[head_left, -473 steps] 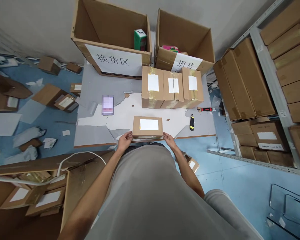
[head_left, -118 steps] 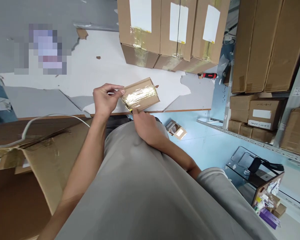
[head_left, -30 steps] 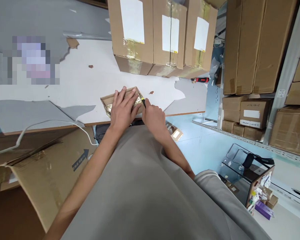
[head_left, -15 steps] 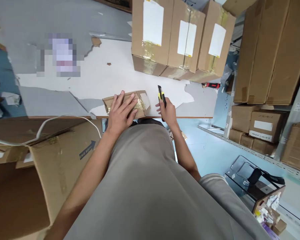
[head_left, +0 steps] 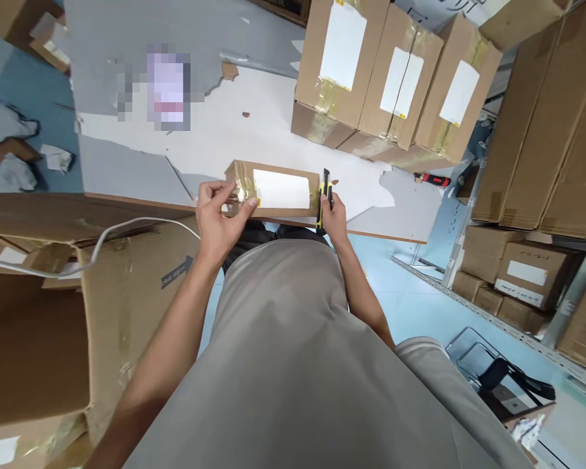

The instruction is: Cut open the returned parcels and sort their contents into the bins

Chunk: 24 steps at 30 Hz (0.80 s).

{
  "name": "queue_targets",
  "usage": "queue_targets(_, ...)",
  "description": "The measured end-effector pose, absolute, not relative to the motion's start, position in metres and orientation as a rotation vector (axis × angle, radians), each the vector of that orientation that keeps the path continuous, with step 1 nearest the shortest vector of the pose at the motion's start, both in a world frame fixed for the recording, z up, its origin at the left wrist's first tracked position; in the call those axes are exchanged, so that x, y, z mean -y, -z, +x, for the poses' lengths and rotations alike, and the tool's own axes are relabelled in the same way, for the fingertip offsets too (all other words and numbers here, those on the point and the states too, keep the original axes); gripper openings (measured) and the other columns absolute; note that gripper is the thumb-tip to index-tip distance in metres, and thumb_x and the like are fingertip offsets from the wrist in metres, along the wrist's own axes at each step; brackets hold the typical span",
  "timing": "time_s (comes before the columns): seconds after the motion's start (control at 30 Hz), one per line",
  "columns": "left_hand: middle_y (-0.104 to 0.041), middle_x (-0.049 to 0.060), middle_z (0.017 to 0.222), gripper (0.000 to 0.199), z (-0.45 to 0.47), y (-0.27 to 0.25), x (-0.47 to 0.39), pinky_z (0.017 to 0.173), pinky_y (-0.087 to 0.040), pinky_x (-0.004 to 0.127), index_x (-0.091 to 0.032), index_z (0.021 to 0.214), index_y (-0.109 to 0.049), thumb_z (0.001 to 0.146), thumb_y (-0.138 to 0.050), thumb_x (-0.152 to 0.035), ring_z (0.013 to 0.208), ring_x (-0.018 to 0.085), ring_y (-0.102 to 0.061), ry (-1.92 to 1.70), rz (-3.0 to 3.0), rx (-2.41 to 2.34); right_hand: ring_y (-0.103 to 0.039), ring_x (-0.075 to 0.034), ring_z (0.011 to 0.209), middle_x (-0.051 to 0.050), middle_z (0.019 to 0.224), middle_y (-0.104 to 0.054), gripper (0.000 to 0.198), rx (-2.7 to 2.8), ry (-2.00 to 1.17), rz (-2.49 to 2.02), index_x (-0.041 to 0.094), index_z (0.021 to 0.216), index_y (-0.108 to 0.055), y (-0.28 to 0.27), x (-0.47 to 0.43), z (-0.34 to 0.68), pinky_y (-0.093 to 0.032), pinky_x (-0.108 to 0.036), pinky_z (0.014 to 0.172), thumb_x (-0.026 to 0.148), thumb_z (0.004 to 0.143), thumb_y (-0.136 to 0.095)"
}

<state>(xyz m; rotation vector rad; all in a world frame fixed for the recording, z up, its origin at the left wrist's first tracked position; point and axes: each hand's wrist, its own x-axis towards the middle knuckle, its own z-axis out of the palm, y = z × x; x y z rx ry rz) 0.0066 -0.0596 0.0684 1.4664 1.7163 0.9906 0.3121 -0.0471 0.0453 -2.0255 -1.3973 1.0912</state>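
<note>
A small taped cardboard box (head_left: pixel 315 185) lies along the table's near edge, a white label (head_left: pixel 282 189) on its upper face. My left hand (head_left: pixel 219 218) grips its left end, thumb on top by the tape and fingers around the end. In my right hand (head_left: pixel 335 218) is a black and yellow utility knife (head_left: pixel 325 189), upright against the box's right end. Some of the right fingers are hidden behind the knife and box.
Three taped, labelled cartons (head_left: pixel 339 58) stand at the back right of the worn table (head_left: pixel 215 137). A red and black tool (head_left: pixel 434 179) lies right of them. A large open carton (head_left: pixel 127 299) and a white cable (head_left: pixel 127 228) are at left; shelves (head_left: pixel 488 312) hold boxes at right.
The box has turned so its labelled long face is up. My left hand went from lying flat on it to gripping its left end. The knife now meets its right end.
</note>
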Motion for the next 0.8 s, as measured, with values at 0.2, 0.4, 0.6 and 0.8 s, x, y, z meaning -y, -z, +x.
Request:
queue_targets(0.2, -0.070, 0.009, 0.114, 0.072, 0.046, -0.013, 0.052, 0.097, -0.069, 0.045, -0.021, 0.141, -0.085, 0.096, -0.086, -0.076, 0.102, 0.026, -0.072, -0.920, 1.220, -1.519, -0.078, -0.030, 0.104, -0.012, 0.110, -0.082, 0.049, 1.565, -0.844, -2.284, 0.023, 0.130, -0.070, -0.078, 0.063, 0.354, -0.062, -0.039, 0.096, 0.054, 0.126, -0.032)
queue_targets(0.4, -0.070, 0.010, 0.118, 0.078, 0.059, 0.008, 0.058, 0.095, -0.068, 0.043, -0.022, 0.142, -0.080, 0.094, -0.085, -0.083, 0.103, 0.026, -0.072, -0.960, 1.160, -1.468, -0.077, -0.031, 0.131, -0.018, 0.156, -0.075, 0.056, 1.952, -0.637, -2.245, 0.021, 0.172, -0.061, -0.121, 0.052, 0.345, -0.062, -0.041, 0.111, 0.036, 0.126, -0.031)
queue_targets(0.6, -0.069, 0.008, 0.120, 0.064, 0.061, -0.001, 0.063, 0.093, -0.067, 0.037, -0.028, 0.144, -0.073, 0.101, -0.084, -0.074, 0.098, 0.022, -0.072, -0.972, 1.183, -1.451, -0.080, -0.032, 0.123, -0.015, 0.148, -0.078, 0.056, 2.774, -0.917, -1.952, 0.032, 0.182, -0.055, -0.162, 0.026, 0.282, -0.060, -0.038, 0.103, 0.037, 0.129, -0.037)
queue_targets(0.8, -0.069, 0.010, 0.124, 0.054, 0.062, -0.006, 0.061, 0.096, -0.068, 0.039, -0.025, 0.137, -0.077, 0.102, -0.081, -0.066, 0.099, 0.023, -0.073, -0.926, 1.200, -1.466, -0.080, -0.034, 0.121, -0.019, 0.150, -0.076, 0.055, 3.068, -0.836, -1.861, 0.025, 0.175, -0.055, -0.166, 0.010, 0.261, -0.058, -0.041, 0.101, 0.024, 0.126, -0.031)
